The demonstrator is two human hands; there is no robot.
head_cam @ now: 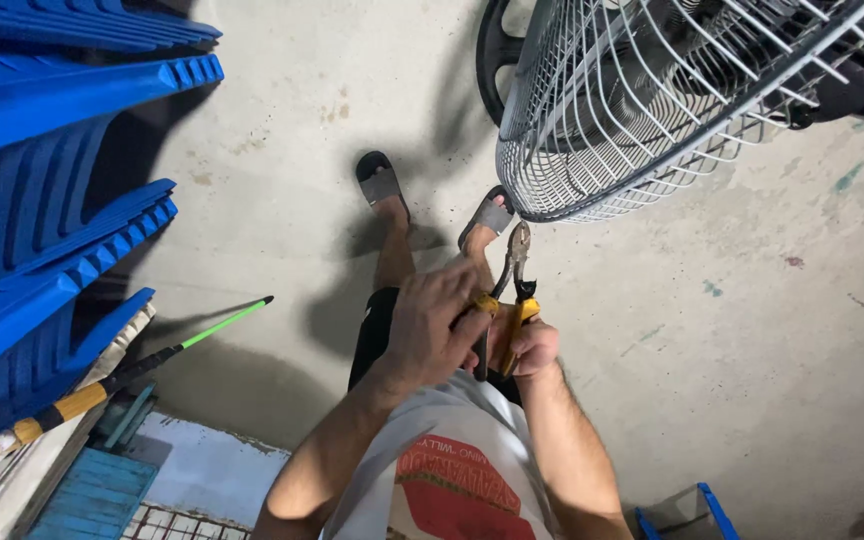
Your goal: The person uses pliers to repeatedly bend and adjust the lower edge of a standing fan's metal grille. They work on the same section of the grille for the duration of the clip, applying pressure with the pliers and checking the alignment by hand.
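Note:
I stand on a concrete floor and look down at my feet in grey sandals. Both hands hold a pair of pliers [515, 290] with yellow and black handles, jaws pointing up toward the lower rim of a large fan's wire cage [642, 110]. My left hand [432, 330] wraps over the left handle from above. My right hand [530, 347] grips the right handle from below. The jaw tips sit just under the cage rim, close to it; I cannot tell whether they touch.
Blue plastic crates [42, 200] are stacked at the left. A green-tipped rod with a wooden and black handle [142, 365] leans over them. The fan's dark base [492, 50] stands behind the cage. A blue-edged box [687, 510] sits at the bottom right.

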